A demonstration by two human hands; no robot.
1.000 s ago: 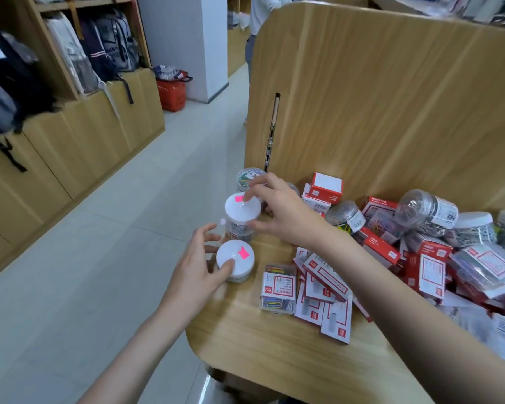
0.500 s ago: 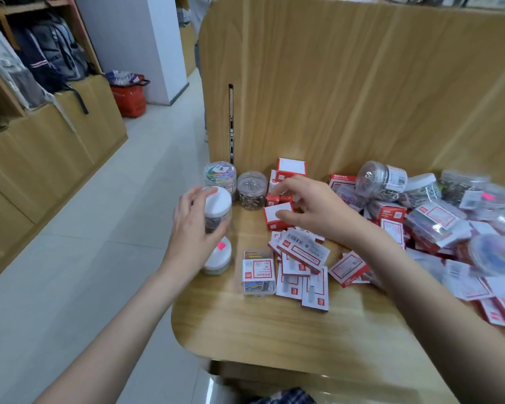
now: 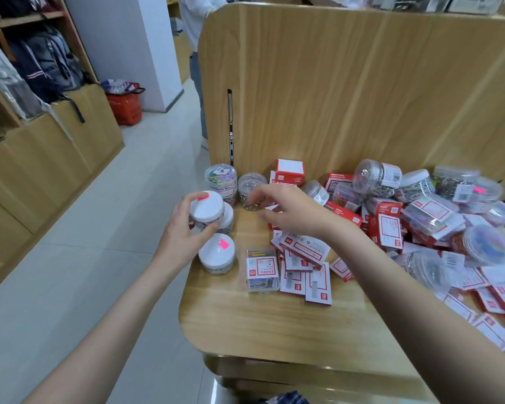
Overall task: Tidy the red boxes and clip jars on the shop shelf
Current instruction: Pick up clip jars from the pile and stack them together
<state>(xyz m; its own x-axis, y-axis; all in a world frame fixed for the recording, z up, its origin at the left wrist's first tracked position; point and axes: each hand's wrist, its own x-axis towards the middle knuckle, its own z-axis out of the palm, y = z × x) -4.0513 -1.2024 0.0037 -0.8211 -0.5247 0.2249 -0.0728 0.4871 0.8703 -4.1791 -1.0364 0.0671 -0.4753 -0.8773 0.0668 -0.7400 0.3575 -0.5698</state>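
At the shelf's [image 3: 274,325] left edge, the left hand [image 3: 184,228] gripped a white-lidded jar [image 3: 207,209], hiding its contents; the blurred right hand [image 3: 289,211] hovered, fingers loosely spread.

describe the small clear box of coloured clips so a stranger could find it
Start at the shelf's rounded front-left corner. Just right of the lone white-lidded jar lies the clear box. Unlike the flat red-and-white packs beside it, it is see-through, with coloured clips inside.

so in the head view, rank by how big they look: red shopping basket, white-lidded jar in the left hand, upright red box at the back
1. Red shopping basket.
2. White-lidded jar held in the left hand.
3. Upright red box.
The jar is nearest the camera, so real sizes are unsure.
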